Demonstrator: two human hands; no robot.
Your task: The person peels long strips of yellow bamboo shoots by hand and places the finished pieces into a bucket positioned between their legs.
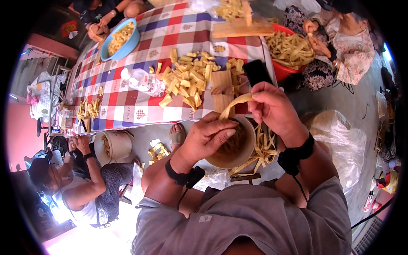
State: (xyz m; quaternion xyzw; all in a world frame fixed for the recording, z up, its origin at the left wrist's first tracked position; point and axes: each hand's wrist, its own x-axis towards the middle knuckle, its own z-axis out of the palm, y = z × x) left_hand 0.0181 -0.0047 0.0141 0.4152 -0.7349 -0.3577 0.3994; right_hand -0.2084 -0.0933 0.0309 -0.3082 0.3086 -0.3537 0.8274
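Observation:
A pale yellow, flat fibrous strip (236, 103) is stretched between my two hands. My left hand (210, 135) pinches its lower end, fingers closed. My right hand (276, 111) grips the upper end between thumb and fingers. Below them stands a cream bucket (251, 149) with yellowish pieces inside, partly hidden by my left hand. Long loose strips (264, 154) hang or lie against the bucket's right side. On the table beyond, short cut pieces (189, 80) form a heap beside a brown wooden block (222, 95).
A checked cloth covers the table (131, 100). It bears a clear plastic bottle (144, 82), a black phone (257, 73) and a blue basin (120, 42). A red basin (289, 53) of strips stands right. Co-workers sit around; a white bucket (114, 146) stands left, plastic sheeting (338, 140) right.

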